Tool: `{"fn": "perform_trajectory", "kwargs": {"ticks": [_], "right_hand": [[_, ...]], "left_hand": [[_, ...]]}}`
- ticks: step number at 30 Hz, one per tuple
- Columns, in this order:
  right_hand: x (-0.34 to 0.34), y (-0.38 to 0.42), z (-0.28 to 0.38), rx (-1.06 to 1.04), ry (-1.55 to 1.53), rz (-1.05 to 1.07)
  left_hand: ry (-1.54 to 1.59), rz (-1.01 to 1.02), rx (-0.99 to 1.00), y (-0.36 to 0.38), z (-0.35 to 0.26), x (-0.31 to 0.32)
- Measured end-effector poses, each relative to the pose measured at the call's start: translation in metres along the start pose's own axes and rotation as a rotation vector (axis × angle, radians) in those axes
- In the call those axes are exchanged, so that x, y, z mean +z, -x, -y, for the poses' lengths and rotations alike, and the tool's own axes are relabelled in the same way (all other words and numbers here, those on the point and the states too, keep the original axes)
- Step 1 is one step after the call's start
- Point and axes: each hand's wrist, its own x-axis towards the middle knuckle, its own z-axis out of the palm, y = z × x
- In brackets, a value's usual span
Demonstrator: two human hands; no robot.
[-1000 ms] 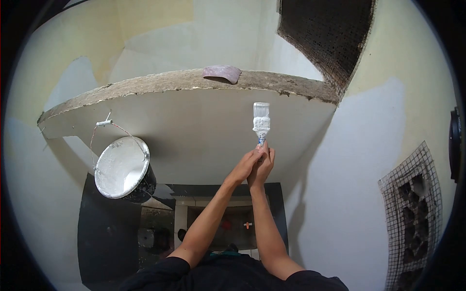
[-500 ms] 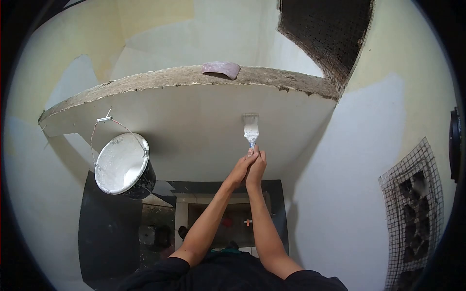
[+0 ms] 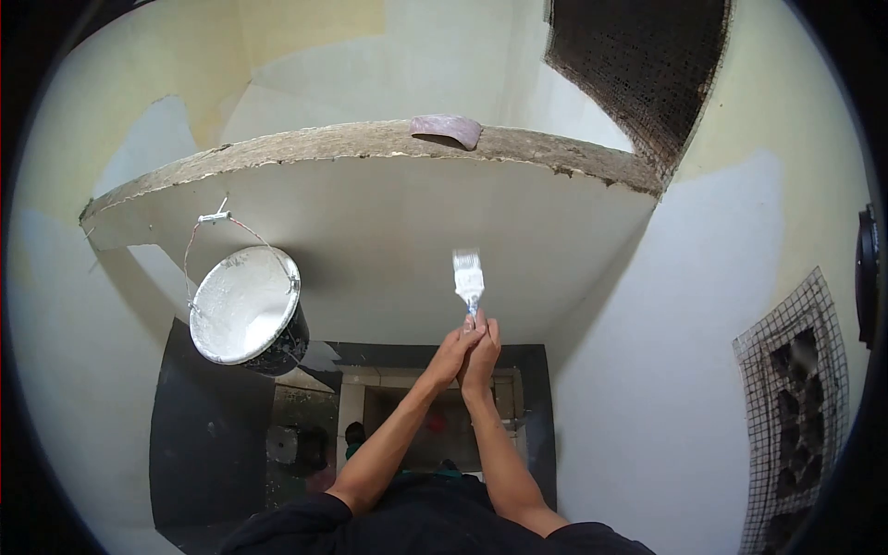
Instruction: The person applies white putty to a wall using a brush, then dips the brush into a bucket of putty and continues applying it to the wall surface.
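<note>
Both hands are closed together around the handle of a paintbrush, whose ferrule and bristles are coated in white paint. My left hand wraps the handle from the left, and my right hand presses against it from the right. The bristles point up and away, in front of the pale wall panel. To the left hangs a black bucket with a white-smeared rim and white paint inside. Its wire handle goes up to a white grip at a hook on the panel.
A curved piece of sandpaper lies on the rough ledge atop the panel. Wire mesh covers an opening at the right, and a dark mesh hangs at the upper right. Below are a black-edged counter and a basin.
The brush and both hands have moved down along the panel, toward me. The view has shifted slightly, so the bucket and ledge appear a little farther right.
</note>
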Motion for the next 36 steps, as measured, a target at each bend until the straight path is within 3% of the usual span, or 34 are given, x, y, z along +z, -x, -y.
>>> {"fn": "perform_trajectory", "kwargs": {"ticks": [4, 7, 13, 17, 23, 26, 29, 32, 36], "right_hand": [[0.014, -0.026, 0.064, -0.216, -0.078, -0.065], [0.03, -0.047, 0.096, -0.3, -0.076, -0.08], [0.064, -0.066, 0.115, -0.274, -0.081, -0.09], [0.081, -0.061, 0.099, -0.188, -0.029, -0.05], [0.105, -0.019, 0.032, 0.083, 0.041, 0.05], [0.121, 0.008, -0.013, 0.104, -0.08, 0.001], [0.124, 0.03, -0.049, 0.563, -0.302, 0.063], [0.112, 0.045, -0.046, 0.348, -0.022, 0.126], [0.104, 0.033, -0.026, 0.531, -0.056, 0.101]], "left_hand": [[-0.115, -0.083, 0.227, 0.026, -0.09, 0.008], [-0.128, -0.083, 0.312, 0.02, -0.121, -0.009], [-0.161, -0.097, 0.302, 0.008, -0.156, -0.031], [-0.113, -0.073, 0.235, -0.004, -0.137, -0.054], [0.029, -0.073, 0.07, -0.015, -0.048, -0.091], [-0.013, -0.149, -0.014, -0.006, -0.018, -0.096], [0.066, -0.127, -0.154, -0.006, 0.031, -0.112], [0.039, -0.126, -0.155, 0.005, 0.04, -0.107], [0.075, -0.117, -0.167, 0.012, 0.009, -0.091]]}}
